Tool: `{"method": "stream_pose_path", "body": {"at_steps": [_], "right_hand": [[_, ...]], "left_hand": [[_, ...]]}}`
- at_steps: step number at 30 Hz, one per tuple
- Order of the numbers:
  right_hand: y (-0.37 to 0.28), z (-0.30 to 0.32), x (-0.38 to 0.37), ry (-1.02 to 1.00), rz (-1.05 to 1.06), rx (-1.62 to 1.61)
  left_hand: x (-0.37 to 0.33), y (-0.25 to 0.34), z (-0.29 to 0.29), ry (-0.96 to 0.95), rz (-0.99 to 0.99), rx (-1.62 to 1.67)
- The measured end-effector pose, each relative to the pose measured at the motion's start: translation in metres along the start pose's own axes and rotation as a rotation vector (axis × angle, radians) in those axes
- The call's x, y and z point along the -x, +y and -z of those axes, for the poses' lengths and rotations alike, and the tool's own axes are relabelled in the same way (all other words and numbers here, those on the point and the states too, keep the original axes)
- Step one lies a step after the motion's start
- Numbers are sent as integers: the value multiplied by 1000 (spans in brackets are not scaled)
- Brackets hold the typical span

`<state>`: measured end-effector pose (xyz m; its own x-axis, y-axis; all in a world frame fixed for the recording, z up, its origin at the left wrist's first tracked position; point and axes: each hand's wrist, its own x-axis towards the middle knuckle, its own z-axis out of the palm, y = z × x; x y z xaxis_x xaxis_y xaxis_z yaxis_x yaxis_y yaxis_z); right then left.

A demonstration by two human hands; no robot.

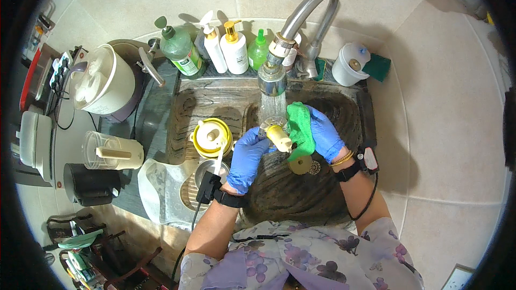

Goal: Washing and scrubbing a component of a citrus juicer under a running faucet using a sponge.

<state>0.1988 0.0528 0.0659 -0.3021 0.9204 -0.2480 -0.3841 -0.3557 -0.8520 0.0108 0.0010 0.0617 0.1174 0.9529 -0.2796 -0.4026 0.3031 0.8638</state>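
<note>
Under the running faucet (274,78), my gloved left hand (248,158) is closed on a small cream-yellow plastic part (278,138) that looks like a piece of a kitchen appliance. Water falls onto its top. My right hand (324,134), also in a blue glove, grips a green cloth (300,126) beside that part. Below the hands, a round tan disc (300,165) and a small perforated metal disc (315,167) lie in the dark sink basin (301,198). Left of my left hand, a yellow-rimmed cream appliance part (211,135) sits on the drainboard, with a metal bowl (207,169) nearer me.
Several pump bottles (234,53) line the sink's back edge. A white canister (350,64) and a dark green scouring pad (377,67) stand back right. On the left counter are a white tub (105,83), a clear jug (110,150) and a black container (91,183).
</note>
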Motion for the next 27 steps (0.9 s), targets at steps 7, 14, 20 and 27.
{"method": "stream_pose_path", "body": {"at_steps": [7,14,20,27], "right_hand": [[-4,-11,-3,-182,53,707],[8,-18,-1,20,409,1059],[22,-9,-5,93,325,957],[9,-12,4,61,55,164]], "left_hand": [[6,10,-4,29,9,-153],[7,6,-12,112,-4,-99],[8,-5,-12,58,32,-64],[6,-4,-1,101,-21,-278]]}}
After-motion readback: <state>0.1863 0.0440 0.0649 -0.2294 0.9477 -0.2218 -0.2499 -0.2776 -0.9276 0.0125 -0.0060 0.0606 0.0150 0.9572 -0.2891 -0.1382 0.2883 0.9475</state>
